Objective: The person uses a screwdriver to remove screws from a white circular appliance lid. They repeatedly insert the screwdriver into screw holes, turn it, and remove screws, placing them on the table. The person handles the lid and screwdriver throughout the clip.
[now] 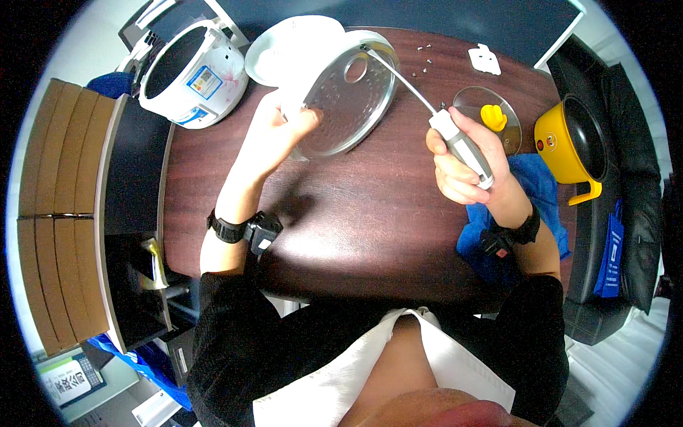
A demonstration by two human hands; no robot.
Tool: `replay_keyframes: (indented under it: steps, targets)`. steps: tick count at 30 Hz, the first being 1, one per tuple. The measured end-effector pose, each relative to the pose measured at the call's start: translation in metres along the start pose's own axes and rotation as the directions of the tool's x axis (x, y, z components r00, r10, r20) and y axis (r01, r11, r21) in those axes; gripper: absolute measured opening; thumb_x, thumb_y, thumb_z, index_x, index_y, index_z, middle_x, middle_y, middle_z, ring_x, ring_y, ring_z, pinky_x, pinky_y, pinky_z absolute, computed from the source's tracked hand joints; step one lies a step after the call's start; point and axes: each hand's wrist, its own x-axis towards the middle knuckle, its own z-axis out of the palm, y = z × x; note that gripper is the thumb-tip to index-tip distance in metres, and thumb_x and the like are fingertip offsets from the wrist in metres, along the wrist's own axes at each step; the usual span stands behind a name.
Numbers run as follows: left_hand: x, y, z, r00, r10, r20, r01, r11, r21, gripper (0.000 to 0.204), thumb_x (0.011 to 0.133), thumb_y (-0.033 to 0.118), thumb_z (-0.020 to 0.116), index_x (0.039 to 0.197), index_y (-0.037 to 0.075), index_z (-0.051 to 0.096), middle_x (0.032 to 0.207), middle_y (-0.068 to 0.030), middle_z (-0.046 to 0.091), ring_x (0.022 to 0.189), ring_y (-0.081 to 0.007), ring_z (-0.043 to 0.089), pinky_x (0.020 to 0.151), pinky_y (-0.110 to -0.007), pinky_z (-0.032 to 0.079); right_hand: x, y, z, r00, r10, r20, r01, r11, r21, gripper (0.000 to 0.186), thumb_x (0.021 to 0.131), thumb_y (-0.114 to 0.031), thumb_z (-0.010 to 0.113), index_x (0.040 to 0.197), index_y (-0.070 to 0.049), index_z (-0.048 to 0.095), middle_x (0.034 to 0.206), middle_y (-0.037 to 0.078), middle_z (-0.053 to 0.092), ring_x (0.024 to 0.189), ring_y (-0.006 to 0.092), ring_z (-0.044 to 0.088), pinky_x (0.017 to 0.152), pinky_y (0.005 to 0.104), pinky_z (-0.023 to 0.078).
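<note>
My left hand [274, 132] grips the near-left edge of a round rice cooker lid [341, 107], its perforated metal inner side tilted toward the right. In my right hand [473, 164] is a screwdriver [409, 84] with a white and grey handle. Its long shaft slants up and left, and the tip meets the lid's upper rim near a dark spot; whether it sits in a screw is too small to tell. Several small screws [425, 61] lie on the table to the right of the lid. A white plastic piece [484, 60] rests farther right.
A white rice cooker body [213, 89] stands at the back left, beside a white round cover [292, 48]. On the right are a glass lid with a yellow knob [493, 117], a yellow pot [562, 139] and a blue cloth [530, 178]. Cardboard boxes [60, 156] line the left.
</note>
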Motion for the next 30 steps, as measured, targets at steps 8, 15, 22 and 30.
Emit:
replay_keyframes:
  steps: [8, 15, 22, 30]
  targets:
    - [0.001, -0.004, -0.001, 1.000, 0.004, -0.002, -0.004, 1.000, -0.025, 0.025, 0.078, 0.008, 0.059, 0.102, -0.001, 0.060, 0.090, -0.0005, 0.059, 0.082, -0.0081, 0.052, 0.075, -0.025, 0.043, 0.001, 0.000, 0.002, 1.000, -0.008, 0.025, 0.007, 1.000, 0.016, 0.051, 0.098, -0.041, 0.018, 0.095, 0.001, 0.047, 0.046, 0.005, 0.042, 0.026, 0.0180, 0.040, 0.026, 0.0290, 0.028]
    - [0.000, -0.002, 0.002, 1.000, 0.001, -0.026, -0.002, 1.000, -0.025, 0.024, 0.078, 0.008, 0.059, 0.100, -0.001, 0.060, 0.088, 0.0004, 0.059, 0.081, -0.0071, 0.051, 0.074, -0.024, 0.042, 0.001, 0.000, 0.004, 1.000, -0.009, 0.014, 0.009, 1.000, 0.019, 0.051, 0.098, -0.041, 0.018, 0.096, 0.002, 0.046, 0.046, 0.005, 0.042, 0.026, 0.0175, 0.039, 0.026, 0.0287, 0.028]
    - [-0.004, 0.006, 0.005, 0.999, -0.012, 0.043, 0.010, 0.999, 0.034, 0.033, 0.076, 0.007, 0.058, 0.108, -0.002, 0.058, 0.095, -0.0015, 0.059, 0.086, -0.0087, 0.051, 0.079, -0.025, 0.042, 0.001, -0.003, 0.005, 0.999, 0.008, 0.044, -0.010, 0.999, 0.046, 0.052, 0.098, -0.041, 0.018, 0.095, 0.002, 0.047, 0.046, 0.006, 0.042, 0.026, 0.0168, 0.038, 0.026, 0.0283, 0.028]
    - [-0.006, 0.010, 0.006, 0.991, 0.137, 0.013, -0.137, 0.981, 0.139, 0.042, 0.074, 0.007, 0.057, 0.114, -0.003, 0.053, 0.100, -0.0047, 0.058, 0.090, -0.0124, 0.051, 0.083, -0.028, 0.042, -0.001, -0.011, 0.008, 0.995, 0.070, -0.068, -0.072, 0.997, -0.033, 0.051, 0.098, -0.043, 0.020, 0.095, 0.000, 0.047, 0.046, 0.008, 0.043, 0.025, 0.0165, 0.036, 0.025, 0.0281, 0.028]
